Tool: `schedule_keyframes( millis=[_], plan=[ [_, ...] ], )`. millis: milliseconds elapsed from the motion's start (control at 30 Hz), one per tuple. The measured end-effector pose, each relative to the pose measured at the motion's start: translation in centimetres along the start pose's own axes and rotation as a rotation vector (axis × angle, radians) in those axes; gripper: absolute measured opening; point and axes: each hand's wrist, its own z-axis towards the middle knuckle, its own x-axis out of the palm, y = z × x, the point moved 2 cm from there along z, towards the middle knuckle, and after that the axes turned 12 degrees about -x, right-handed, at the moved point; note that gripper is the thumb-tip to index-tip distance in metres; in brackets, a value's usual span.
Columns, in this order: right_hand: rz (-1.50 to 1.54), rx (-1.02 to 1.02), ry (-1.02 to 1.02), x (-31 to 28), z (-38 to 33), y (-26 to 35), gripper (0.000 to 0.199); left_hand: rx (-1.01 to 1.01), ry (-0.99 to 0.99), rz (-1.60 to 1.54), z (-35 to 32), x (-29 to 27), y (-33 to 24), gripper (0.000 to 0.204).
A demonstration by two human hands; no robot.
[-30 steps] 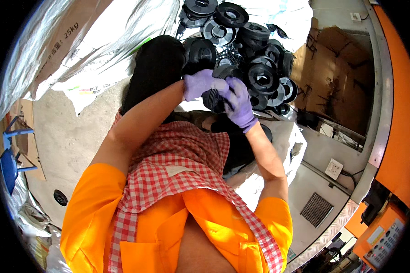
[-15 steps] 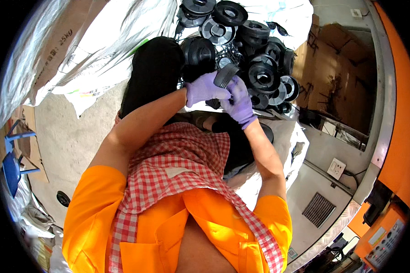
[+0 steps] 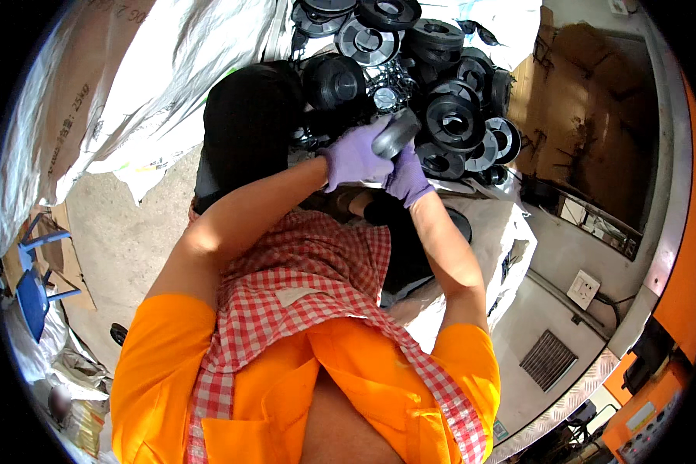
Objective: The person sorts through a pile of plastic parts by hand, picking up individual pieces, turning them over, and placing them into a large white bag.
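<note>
In front of my lap, both my hands wear purple gloves and come together on one black round plastic part (image 3: 397,133), like a spool flange or a short stack of them. My left hand (image 3: 356,157) wraps its near left side. From the right, my right hand (image 3: 409,178) closes on its lower edge, with the fingertips partly hidden behind it. Just beyond lies a heap of black plastic spool parts (image 3: 452,122), some round with open centres. A thick black round part (image 3: 334,81) lies left of the heap, beside my black-clad knee (image 3: 247,116).
White plastic sacking (image 3: 185,69) spreads at the far left, beside a brown printed sack (image 3: 73,100). At right stands a grey metal machine body (image 3: 537,332) with a cardboard-lined opening (image 3: 588,116). A blue stool (image 3: 32,301) is at the left edge.
The black part has turned in my hands, from its ribbed edge to a smoother tilted side, and shifted slightly right. My hands stay close together. The view has shifted a little.
</note>
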Motion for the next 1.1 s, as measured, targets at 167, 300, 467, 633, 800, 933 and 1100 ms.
schedule_keyframes(
  millis=[167, 300, 467, 633, 800, 933, 1100],
  plan=[
    [-1.574, -0.863, -0.129, -4.3, 2.7, 6.6, 0.059, 0.061, -0.637, -0.111, 7.0, -2.5, 2.3, 0.064],
    [-2.549, -0.66, -0.096, -10.9, 5.4, 8.7, 0.075, -0.143, -0.763, -0.133, 10.6, -4.2, 3.6, 0.067],
    [-2.047, -0.95, -0.429, -9.1, 4.7, 9.0, 0.057, -0.039, -1.106, 0.37, 11.6, -4.7, 6.2, 0.055],
    [-1.424, -1.406, 0.24, 1.9, 0.9, 8.2, 0.056, 0.421, -0.332, -0.082, 8.0, -1.7, 1.0, 0.038],
    [-0.788, -1.07, -0.218, 0.5, 9.8, 9.1, 0.021, -0.242, -0.248, -0.732, 3.2, -4.1, -4.1, 0.033],
    [-1.888, -0.776, 0.141, -4.8, 18.8, 2.2, 0.032, -0.185, -0.217, -0.756, 2.4, -6.5, -6.0, 0.034],
    [-2.314, -0.369, -0.065, -4.6, 19.8, 0.2, 0.022, -0.14, -0.314, -0.645, 2.4, -6.5, -4.2, 0.04]
  ],
)
